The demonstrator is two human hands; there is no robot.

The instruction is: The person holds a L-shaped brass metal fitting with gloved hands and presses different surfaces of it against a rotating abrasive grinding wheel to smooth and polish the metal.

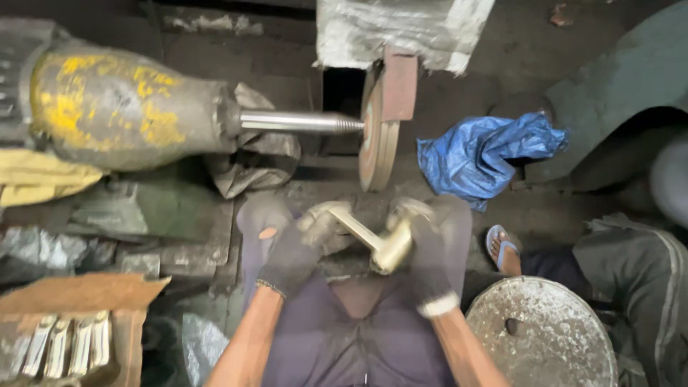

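Observation:
Both my hands wear dark, dirty gloves and grip one brass handle-shaped part above my lap. My left hand holds its thin bar end. My right hand clasps the thick rounded end. Just beyond the part spins or stands a round buffing wheel on a steel shaft, driven by a grey motor with yellow smears. The part sits a short way below the wheel, not touching it.
A cardboard box with several metal pieces stands at lower left. A blue plastic sheet lies right of the wheel. A round grey metal lid is at lower right, beside another person's sandalled foot.

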